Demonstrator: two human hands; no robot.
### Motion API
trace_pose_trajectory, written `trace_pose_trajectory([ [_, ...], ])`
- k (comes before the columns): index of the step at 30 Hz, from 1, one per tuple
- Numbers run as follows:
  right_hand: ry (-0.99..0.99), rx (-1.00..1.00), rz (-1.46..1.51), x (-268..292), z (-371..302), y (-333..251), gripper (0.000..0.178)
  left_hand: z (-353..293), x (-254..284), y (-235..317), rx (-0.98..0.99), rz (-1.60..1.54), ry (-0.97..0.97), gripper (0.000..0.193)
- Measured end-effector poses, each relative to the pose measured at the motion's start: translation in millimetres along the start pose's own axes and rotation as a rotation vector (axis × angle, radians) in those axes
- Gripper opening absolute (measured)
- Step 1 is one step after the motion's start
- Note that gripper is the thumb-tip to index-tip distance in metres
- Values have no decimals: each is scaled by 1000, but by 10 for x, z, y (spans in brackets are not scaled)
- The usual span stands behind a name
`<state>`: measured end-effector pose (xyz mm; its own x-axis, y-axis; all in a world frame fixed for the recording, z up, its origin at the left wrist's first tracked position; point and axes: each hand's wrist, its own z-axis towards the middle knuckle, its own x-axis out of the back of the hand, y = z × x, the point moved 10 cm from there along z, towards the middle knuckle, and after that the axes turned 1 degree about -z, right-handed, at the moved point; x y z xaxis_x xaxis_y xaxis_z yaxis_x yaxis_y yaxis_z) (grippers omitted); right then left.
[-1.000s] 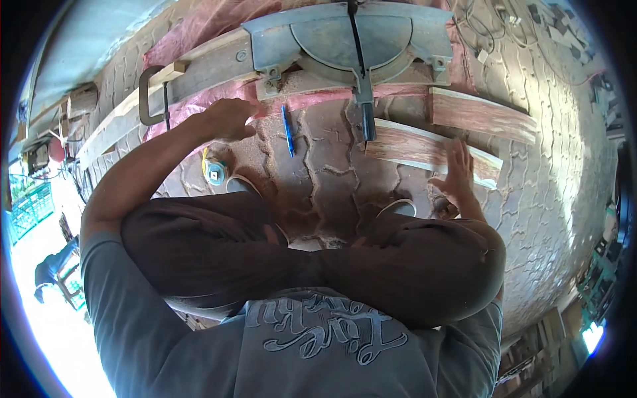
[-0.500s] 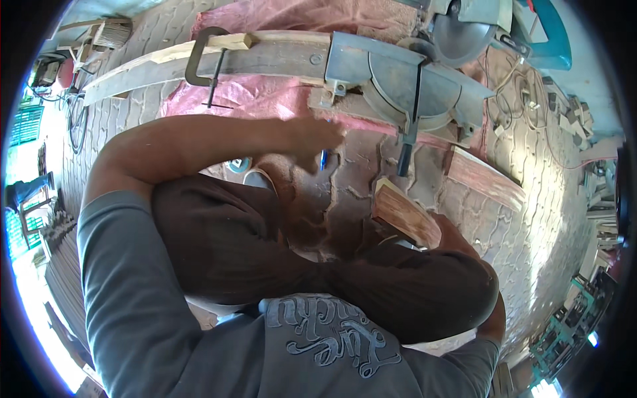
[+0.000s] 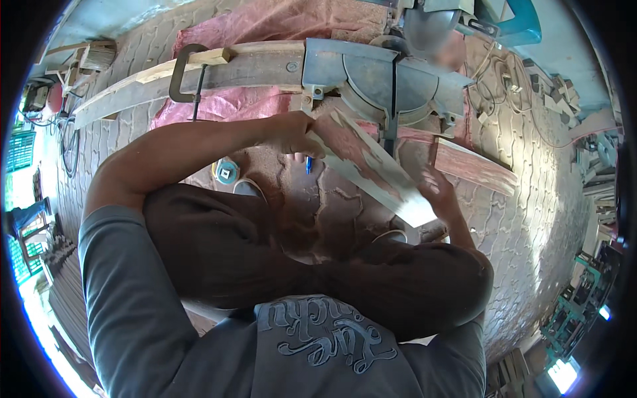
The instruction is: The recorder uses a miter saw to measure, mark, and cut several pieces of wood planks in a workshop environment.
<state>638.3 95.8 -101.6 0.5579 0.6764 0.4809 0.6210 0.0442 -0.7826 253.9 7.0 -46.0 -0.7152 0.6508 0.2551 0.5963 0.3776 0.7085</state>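
A reddish-brown wooden board with pale edges [image 3: 371, 169] slants across the space before my knees. My left hand [image 3: 298, 134] grips its far left end, just in front of the saw's base. My right hand [image 3: 439, 190] is beside the board's near right end. Its partly blurred fingers look loosely spread, and whether they touch the edge is unclear. Beyond the board stands a mitre saw with a grey metal table [image 3: 358, 73]; its round blade guard [image 3: 430, 30] is raised. A second reddish board [image 3: 474, 166] lies on the paving right of my right hand.
A long wooden fence [image 3: 252, 69] with a C-clamp [image 3: 176, 73] extends left from the saw. Pink cloth [image 3: 222, 106] lies beneath it. A tape measure [image 3: 226, 171] and a blue pen [image 3: 308, 165] are near my feet. Cables [image 3: 524, 86] and wood offcuts [image 3: 561, 93] lie at the right.
The board has swung up and left from my right hand and now spans toward the saw. My left hand has closed on its far end. My right hand has moved farther forward.
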Motion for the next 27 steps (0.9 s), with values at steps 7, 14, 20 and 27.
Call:
trace_pose_trajectory([
  [7,130,-318,-103,-49,-717,1408,59,115,65,-114,61,-327,8,45],
  [14,286,-764,585,-459,-1093,1776,48,247,104,-265,98,-433,3,49],
  [20,187,-422,560,301,-528,536,40,180,530,-762,128,-700,202,43],
  [27,-6,-179,404,454,1040,-551,37,-296,1307,-1309,150,-642,668,40],
])
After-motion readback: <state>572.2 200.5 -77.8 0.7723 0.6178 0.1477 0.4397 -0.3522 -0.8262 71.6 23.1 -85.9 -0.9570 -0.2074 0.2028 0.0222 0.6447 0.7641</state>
